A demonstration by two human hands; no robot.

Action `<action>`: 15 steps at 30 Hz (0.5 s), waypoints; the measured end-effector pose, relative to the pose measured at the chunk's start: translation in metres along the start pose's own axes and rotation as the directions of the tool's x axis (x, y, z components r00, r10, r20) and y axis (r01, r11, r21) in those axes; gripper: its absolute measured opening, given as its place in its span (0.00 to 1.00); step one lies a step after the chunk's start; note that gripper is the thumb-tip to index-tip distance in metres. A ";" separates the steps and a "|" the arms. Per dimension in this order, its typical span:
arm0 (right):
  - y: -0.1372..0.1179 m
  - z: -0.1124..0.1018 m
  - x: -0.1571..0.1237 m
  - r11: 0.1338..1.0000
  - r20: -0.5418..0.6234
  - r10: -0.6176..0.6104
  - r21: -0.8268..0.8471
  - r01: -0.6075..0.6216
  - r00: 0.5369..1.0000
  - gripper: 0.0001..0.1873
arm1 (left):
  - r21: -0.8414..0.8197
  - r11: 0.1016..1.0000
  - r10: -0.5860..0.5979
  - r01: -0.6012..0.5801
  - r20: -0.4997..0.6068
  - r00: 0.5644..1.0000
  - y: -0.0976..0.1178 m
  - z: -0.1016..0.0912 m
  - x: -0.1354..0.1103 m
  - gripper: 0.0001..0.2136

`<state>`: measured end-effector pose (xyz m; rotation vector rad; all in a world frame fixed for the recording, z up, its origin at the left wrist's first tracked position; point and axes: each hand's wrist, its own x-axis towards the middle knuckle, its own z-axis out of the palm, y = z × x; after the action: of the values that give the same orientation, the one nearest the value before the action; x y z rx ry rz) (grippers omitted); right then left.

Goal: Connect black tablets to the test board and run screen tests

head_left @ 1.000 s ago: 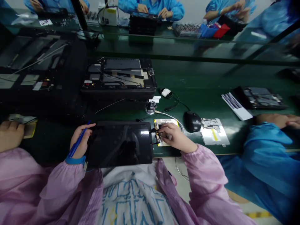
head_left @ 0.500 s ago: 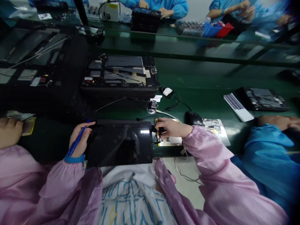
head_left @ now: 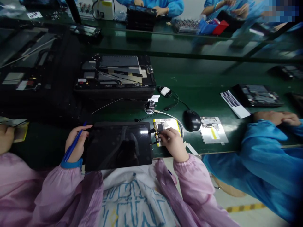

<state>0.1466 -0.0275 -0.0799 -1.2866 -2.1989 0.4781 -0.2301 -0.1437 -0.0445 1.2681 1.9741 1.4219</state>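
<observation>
A glossy black screen panel (head_left: 115, 146) lies in front of me, overhanging the bench's front edge. My left hand (head_left: 76, 143) is at its left side, holding a blue pen (head_left: 75, 143) slantwise. To the right sits a flat white pack with yellow edges (head_left: 175, 124) and a small circuit board along its left side. Short dark leads run from the panel's right edge toward that board. My right hand (head_left: 172, 142) rests over the pack with its fingers drawn together at the board; whatever is between the fingertips is hidden.
A black mouse (head_left: 192, 120) and a metal plate with a board (head_left: 214, 130) lie to the right. Behind the panel are stacked black screen assemblies (head_left: 115, 90), a coiled cable (head_left: 165, 91) and a white strip (head_left: 236, 105). Co-workers' hands (head_left: 276, 118) flank me.
My right hand has moved from the leads beside the panel onto the small board, its fingers now drawn in lower. The left hand still has the pen. The view has shifted slightly.
</observation>
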 end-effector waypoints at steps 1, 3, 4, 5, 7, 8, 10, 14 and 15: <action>-0.003 0.004 -0.003 1.000 -0.038 0.023 -0.013 -0.024 0.999 0.06 | 0.014 1.000 -0.005 0.005 -0.005 1.000 0.001 0.000 0.000 0.12; -0.009 0.009 -0.004 0.998 -0.074 0.054 -0.025 -0.055 0.996 0.06 | 0.052 0.998 -0.022 0.022 -0.011 1.000 0.005 0.001 0.000 0.11; -0.010 0.011 -0.003 0.997 -0.078 0.066 -0.029 -0.069 0.995 0.06 | 0.069 0.997 -0.031 0.032 -0.015 0.999 0.006 0.001 0.000 0.11; -0.011 0.012 -0.002 0.996 -0.077 0.079 -0.035 -0.082 0.994 0.06 | 0.083 0.996 -0.036 0.038 -0.019 0.999 0.008 0.001 -0.001 0.10; -0.012 0.013 -0.001 0.993 -0.072 0.104 -0.052 -0.107 0.992 0.05 | 0.109 0.993 -0.037 0.039 -0.023 0.999 0.009 0.001 -0.002 0.11; -0.013 0.013 -0.001 0.991 -0.073 0.118 -0.060 -0.122 0.990 0.05 | 0.131 0.991 -0.036 0.038 -0.020 0.999 0.009 0.001 -0.002 0.11; -0.014 0.015 -0.002 0.986 -0.084 0.144 -0.068 -0.150 0.986 0.04 | 0.197 0.979 -0.045 0.044 0.000 0.999 0.009 0.000 -0.004 0.13; -0.017 0.020 -0.005 0.985 -0.106 0.156 -0.058 -0.163 0.982 0.05 | 0.324 0.943 -0.100 0.080 0.044 0.994 0.012 -0.001 -0.007 0.14; -0.017 0.019 -0.006 0.986 -0.106 0.155 -0.053 -0.161 0.982 0.05 | 0.339 0.937 -0.102 0.079 0.049 0.994 0.013 -0.002 -0.008 0.14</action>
<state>0.1253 -0.0418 -0.0874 -1.4926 -2.0515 0.3986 -0.2214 -0.1503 -0.0332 1.3222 2.2667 1.0131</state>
